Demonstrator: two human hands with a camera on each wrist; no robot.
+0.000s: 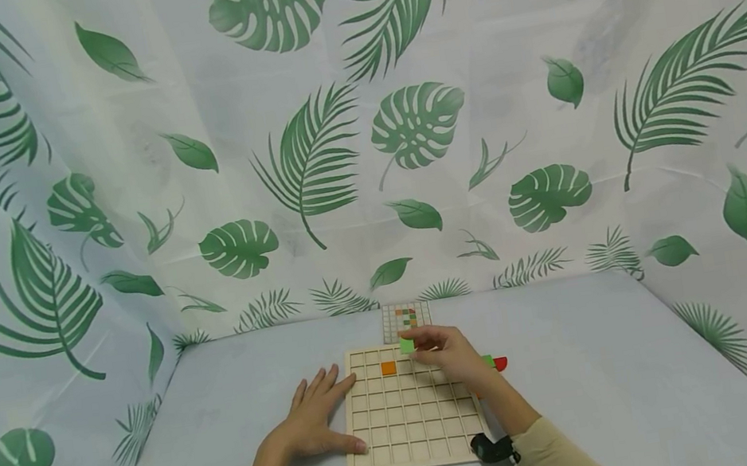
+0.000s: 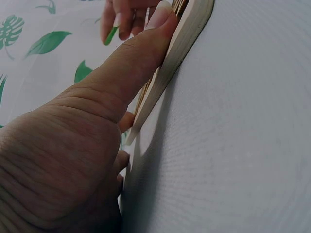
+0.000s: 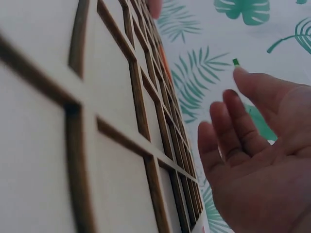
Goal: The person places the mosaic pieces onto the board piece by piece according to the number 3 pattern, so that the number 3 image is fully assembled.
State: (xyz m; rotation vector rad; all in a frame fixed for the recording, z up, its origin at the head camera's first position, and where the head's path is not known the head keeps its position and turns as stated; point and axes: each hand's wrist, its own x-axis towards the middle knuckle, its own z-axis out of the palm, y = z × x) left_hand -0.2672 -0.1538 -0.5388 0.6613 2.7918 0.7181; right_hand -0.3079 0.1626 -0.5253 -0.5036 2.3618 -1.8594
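A wooden grid board lies flat on the table, and one orange square tile sits in a cell near its far left. My right hand pinches a light green square tile between thumb and fingers, above the board's far edge. In the left wrist view the green tile shows edge-on at those fingertips. My left hand rests along the board's left side with its fingers spread. Its thumb touches the board's edge.
Behind the board lies a small pattern card with a printed grid and coloured squares. Right of the board, partly behind my right forearm, are a green piece and a red piece. A leaf-patterned curtain hangs behind the table.
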